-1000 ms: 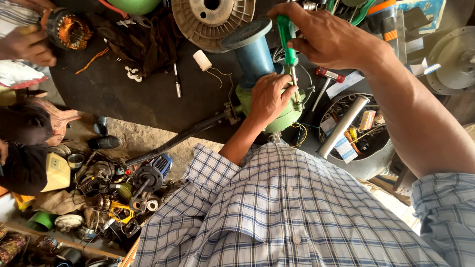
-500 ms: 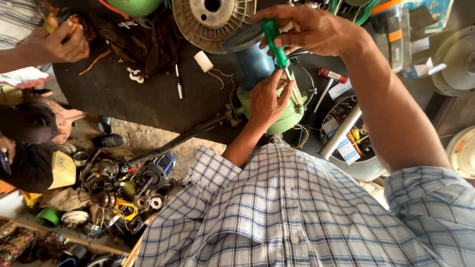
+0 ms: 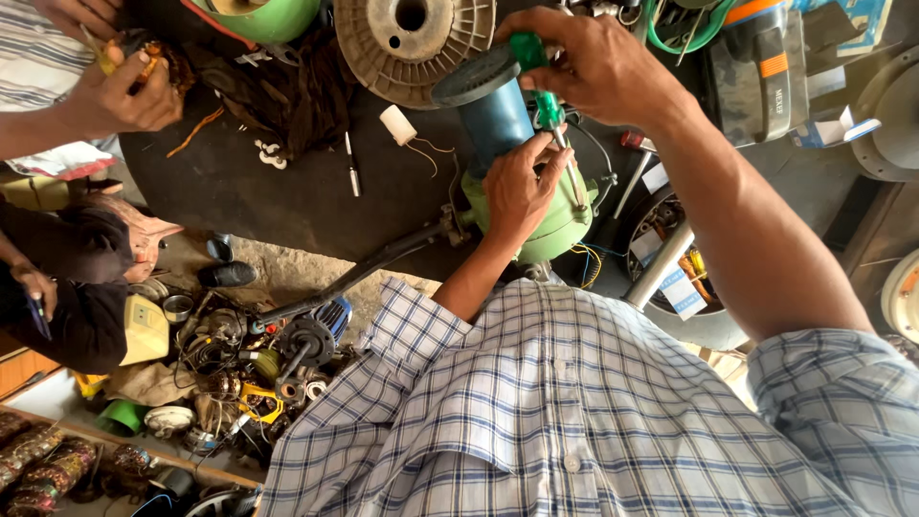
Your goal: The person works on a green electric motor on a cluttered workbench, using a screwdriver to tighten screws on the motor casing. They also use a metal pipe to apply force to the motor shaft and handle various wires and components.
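Here the person in the checked shirt [image 3: 574, 421] bends over a dark round table [image 3: 287, 191] and works on a small motor [image 3: 522, 172], which lies at the near edge of the table, its blue part pointing away and its green part toward the person. The left hand [image 3: 522, 187] lies on the green part, with the fingers curled over it and the fingertips touching the metal shaft of a screwdriver [image 3: 546, 105]. The right hand [image 3: 598, 62] is closed around the green handle of the screwdriver, near its top, and holds it almost upright, with the tip down at the green body; the exact place where the tip touches is hidden behind the left hand. Just behind the motor stands a big cream-coloured plastic spool [image 3: 412, 43], and a small white cylinder with thin wires [image 3: 397, 124] lies beside it on the table. At the far left corner, the hands of another person [image 3: 124, 81] hold a small coil with copper wire. On the floor below the table lies a heap of old motor parts [image 3: 249, 364], and a grey pipe [image 3: 656, 268] leans in a bucket to the right of the motor.
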